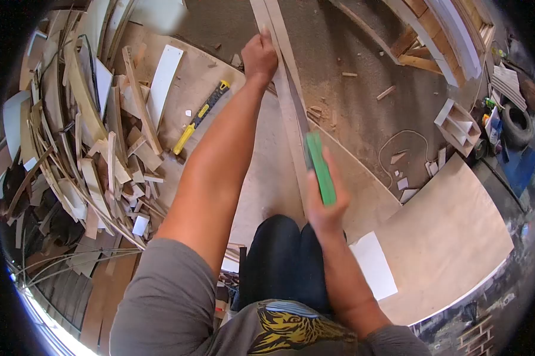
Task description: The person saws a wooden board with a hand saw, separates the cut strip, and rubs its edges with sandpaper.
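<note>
My right hand [330, 207], slightly blurred, is closed round the green handle of a handsaw [319, 169]. The saw's blade points away from me and lies along a long, narrow wooden strip [273, 18]. Farther up the strip, my left hand [260, 58] grips it, with the fingers partly hidden. The strip runs from the top of the view down towards my knees, over a large plywood sheet [252, 178]. To the left of my left forearm, a yellow-and-black long-handled tool [202, 117] rests on the sheet.
Wood offcuts [95, 154] are heaped at the left. A white panel piece [165, 80] lies near the heap. Another plywood sheet [451, 237] is at the right, with a white sheet [374, 266] beside it. A wooden frame [427, 35] stands at upper right, near a small open box [457, 127].
</note>
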Action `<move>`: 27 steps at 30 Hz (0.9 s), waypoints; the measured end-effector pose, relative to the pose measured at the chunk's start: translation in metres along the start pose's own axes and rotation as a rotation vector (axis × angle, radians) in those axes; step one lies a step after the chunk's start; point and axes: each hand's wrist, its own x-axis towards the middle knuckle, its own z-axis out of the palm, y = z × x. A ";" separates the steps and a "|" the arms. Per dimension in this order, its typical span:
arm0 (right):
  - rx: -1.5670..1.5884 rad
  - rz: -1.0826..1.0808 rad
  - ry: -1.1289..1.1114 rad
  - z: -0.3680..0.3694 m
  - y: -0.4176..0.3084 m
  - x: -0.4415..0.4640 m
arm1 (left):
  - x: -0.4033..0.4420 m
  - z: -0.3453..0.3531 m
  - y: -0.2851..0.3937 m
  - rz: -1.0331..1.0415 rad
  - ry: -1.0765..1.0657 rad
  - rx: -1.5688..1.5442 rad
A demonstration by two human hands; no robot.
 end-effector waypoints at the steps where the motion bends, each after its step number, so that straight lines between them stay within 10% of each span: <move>1: -0.005 0.020 -0.034 -0.004 -0.002 -0.005 | 0.006 -0.003 0.004 0.005 0.000 -0.013; 17: 0.011 0.052 -0.044 0.007 0.011 -0.005 | 0.004 -0.003 0.005 0.013 0.020 -0.009; 20: -0.199 -0.214 -0.008 -0.023 0.005 -0.031 | 0.004 -0.005 0.013 -0.059 -0.002 -0.034; 27: 0.122 0.208 -0.098 0.003 -0.004 -0.006 | 0.005 -0.006 0.008 0.005 0.019 0.027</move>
